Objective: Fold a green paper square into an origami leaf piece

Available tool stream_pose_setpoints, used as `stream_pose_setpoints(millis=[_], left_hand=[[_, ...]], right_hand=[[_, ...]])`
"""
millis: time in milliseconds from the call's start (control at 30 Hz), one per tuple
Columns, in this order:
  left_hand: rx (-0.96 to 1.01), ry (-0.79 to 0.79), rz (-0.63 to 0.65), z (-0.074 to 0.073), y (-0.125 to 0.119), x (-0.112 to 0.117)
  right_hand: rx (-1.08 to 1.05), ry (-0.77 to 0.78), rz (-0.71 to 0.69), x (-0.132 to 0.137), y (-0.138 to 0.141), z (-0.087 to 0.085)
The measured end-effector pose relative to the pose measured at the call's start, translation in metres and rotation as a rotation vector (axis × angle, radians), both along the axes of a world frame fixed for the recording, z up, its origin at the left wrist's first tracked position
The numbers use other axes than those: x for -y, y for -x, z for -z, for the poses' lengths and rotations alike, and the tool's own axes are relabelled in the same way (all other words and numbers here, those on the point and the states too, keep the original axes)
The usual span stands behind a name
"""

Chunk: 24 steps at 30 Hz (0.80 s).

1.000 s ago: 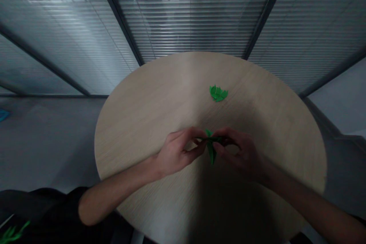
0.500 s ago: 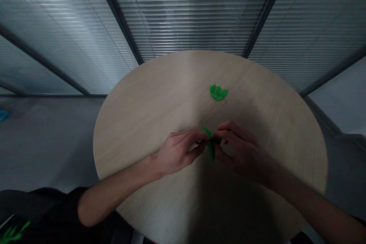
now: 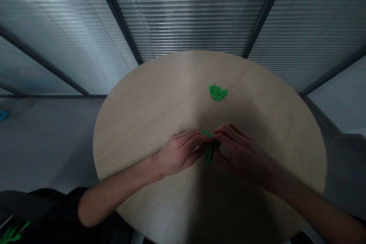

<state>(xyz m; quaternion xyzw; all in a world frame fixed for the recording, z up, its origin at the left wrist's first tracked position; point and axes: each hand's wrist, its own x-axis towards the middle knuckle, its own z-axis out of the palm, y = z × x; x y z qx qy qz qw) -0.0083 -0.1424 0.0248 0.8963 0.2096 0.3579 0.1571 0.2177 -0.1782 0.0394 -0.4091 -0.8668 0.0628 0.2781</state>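
Note:
Between my hands is a small piece of folded green paper (image 3: 208, 155), held just above the round wooden table. Its pointed ends stick out above and below my fingers, while its middle is hidden by them. My left hand (image 3: 183, 150) pinches it from the left with thumb and fingertips. From the right, my right hand (image 3: 240, 152) grips it too, its fingertips meeting those of the left. Farther back on the table lies a spiky green folded-paper piece (image 3: 218, 92), touched by neither hand.
The round wooden table (image 3: 148, 103) spreads under both forearms. Behind it stand glass panels with blinds (image 3: 188, 19) and dark frames. A blue object (image 3: 2, 115) is on the floor at far left. My shadow darkens the table's near right part.
My right hand has shifted slightly left, its fingers closer to my left hand. The green paper has turned a little, its lower end swinging left. The piece at the back stays put.

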Motion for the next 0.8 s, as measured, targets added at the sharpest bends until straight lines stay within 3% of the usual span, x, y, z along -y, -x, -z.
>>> stream_pose_setpoints(millis=[300,800], left_hand=[[0.026,0.133,-0.054,-0.0014,0.0,0.0022],[0.069,0.17,-0.047,-0.0014,-0.0005,0.0032]], right_hand=[[0.001,0.008,-0.007,-0.0001,0.0003,0.0027],[-0.099,0.072,-0.051,-0.0025,0.0004,0.0016]])
